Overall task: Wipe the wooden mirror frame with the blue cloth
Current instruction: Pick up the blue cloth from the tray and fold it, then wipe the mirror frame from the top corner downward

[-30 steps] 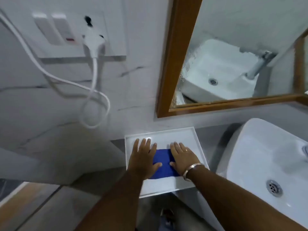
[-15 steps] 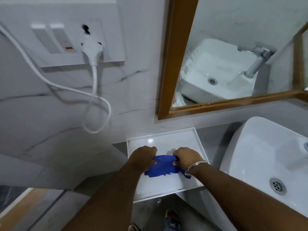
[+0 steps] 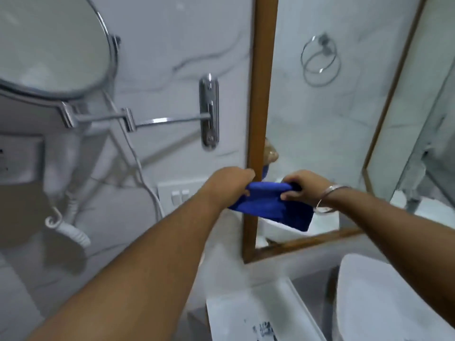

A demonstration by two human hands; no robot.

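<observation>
The blue cloth [image 3: 269,203] is stretched between both hands in front of the mirror's lower left corner. My left hand [image 3: 229,184] grips its left end, right at the vertical side of the wooden mirror frame [image 3: 262,77]. My right hand [image 3: 304,184], with a metal bangle on the wrist, grips the cloth's right end in front of the mirror glass. The frame's bottom rail [image 3: 307,241] runs to the right below the cloth. Part of the frame's left side is hidden behind the cloth.
A round chrome mirror [image 3: 49,45] on a swing arm [image 3: 167,119] juts from the marble wall at left, with a coiled white cord [image 3: 73,232] below. A switch plate [image 3: 179,193] sits beside my left forearm. A white tray [image 3: 258,313] and white basin [image 3: 384,303] lie below.
Both hands gathered the blue cloth off the white tray and lifted it up to the mirror's left side. The view has tilted upward, bringing the round chrome mirror into sight.
</observation>
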